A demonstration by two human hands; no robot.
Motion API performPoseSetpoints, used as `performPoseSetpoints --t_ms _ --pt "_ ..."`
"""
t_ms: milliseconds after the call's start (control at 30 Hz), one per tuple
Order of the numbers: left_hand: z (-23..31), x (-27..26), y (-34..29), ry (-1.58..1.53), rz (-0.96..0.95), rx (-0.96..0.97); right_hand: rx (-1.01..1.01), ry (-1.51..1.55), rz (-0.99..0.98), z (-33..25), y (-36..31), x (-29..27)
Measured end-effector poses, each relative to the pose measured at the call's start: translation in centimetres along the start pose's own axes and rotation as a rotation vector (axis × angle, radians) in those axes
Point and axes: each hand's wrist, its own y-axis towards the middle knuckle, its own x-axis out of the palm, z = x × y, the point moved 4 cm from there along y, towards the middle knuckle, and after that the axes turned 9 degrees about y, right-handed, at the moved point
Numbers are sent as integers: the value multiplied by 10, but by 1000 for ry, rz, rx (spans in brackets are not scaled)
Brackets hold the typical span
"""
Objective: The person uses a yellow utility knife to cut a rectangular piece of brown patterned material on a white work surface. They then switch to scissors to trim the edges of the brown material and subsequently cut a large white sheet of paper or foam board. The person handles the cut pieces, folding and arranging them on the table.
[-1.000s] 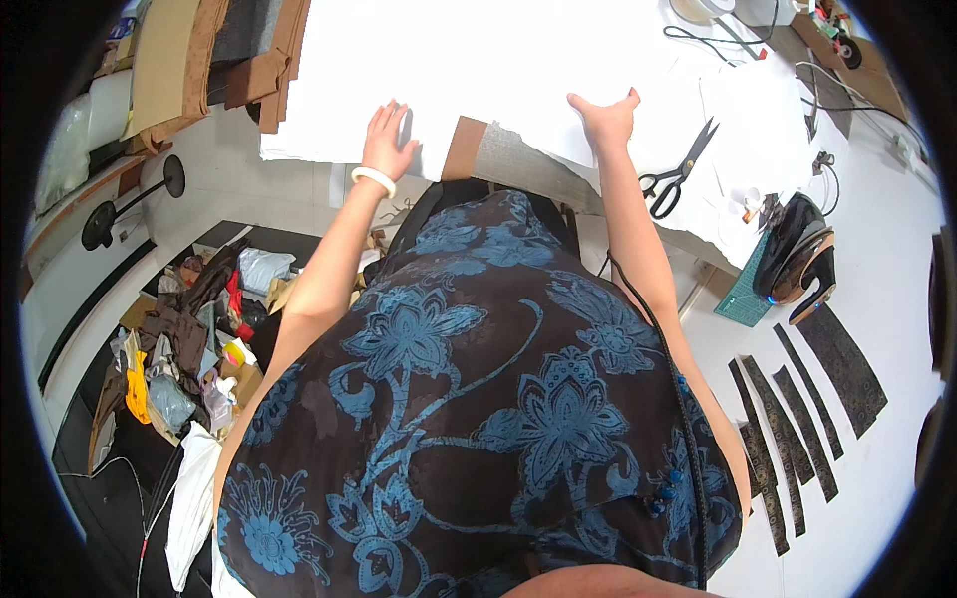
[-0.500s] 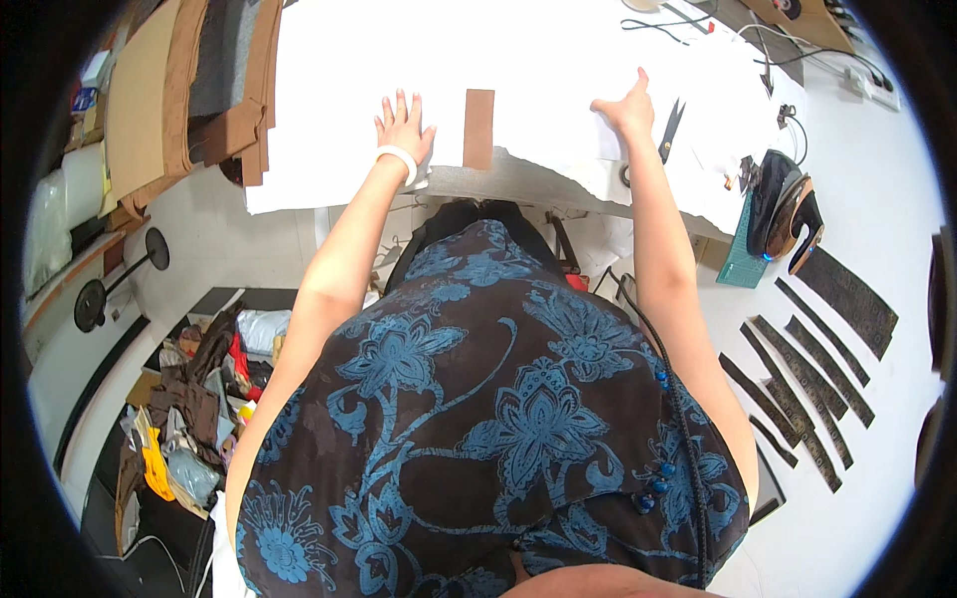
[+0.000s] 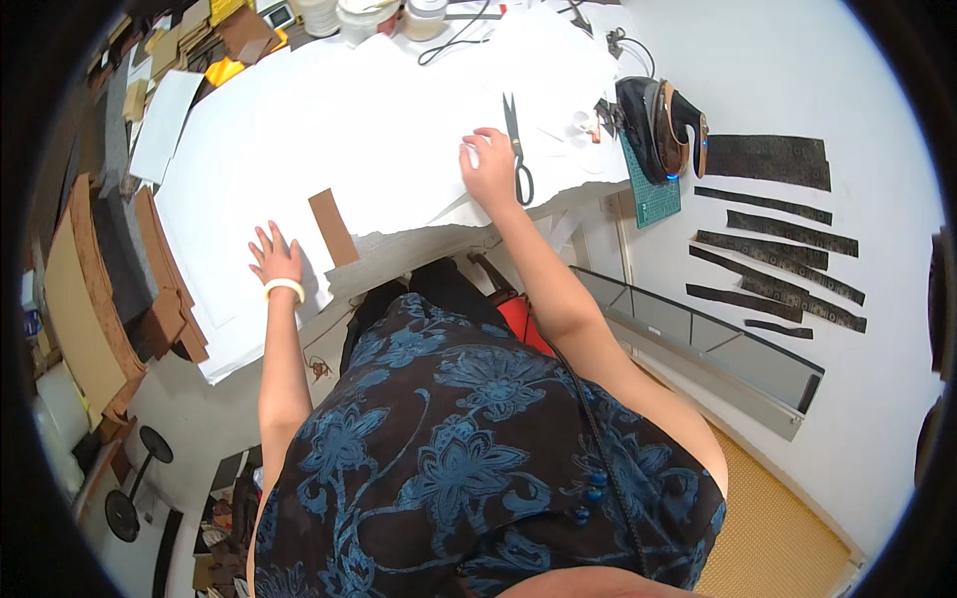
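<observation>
My left hand lies flat with fingers spread on the white sheet covering the table, and a pale bangle is on its wrist. Just to its right lies a brown rectangular strip, untouched by either hand. My right hand rests on the sheet farther right, fingers loosely bent and thumb apart, with nothing visible in it. Close beside it is a pair of black-handled scissors, blades pointing away from me. The sheet's near edge is torn and uneven.
An iron stands at the right end by a green cutting mat. Dark patterned strips hang on the white wall. Brown sheets are stacked at the left. Tubs and a black cable sit at the back.
The view has turned, so the table's back and more of the right wall show. My right hand's fingers, stretched out before, are now more bent. My left hand stays spread beside the brown strip.
</observation>
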Motion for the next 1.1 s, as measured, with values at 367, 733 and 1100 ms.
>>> performPoseSetpoints --t_ms 367,733,1100 --pt "126 -57 -44 -849 410 219 114 -430 85 158 41 -142" --pt "256 -124 -121 -1847 -439 194 509 1188 -586 -22 -15 -42" --pt "174 -62 -123 -1525 -14 208 815 812 -992 -37 -88 28"
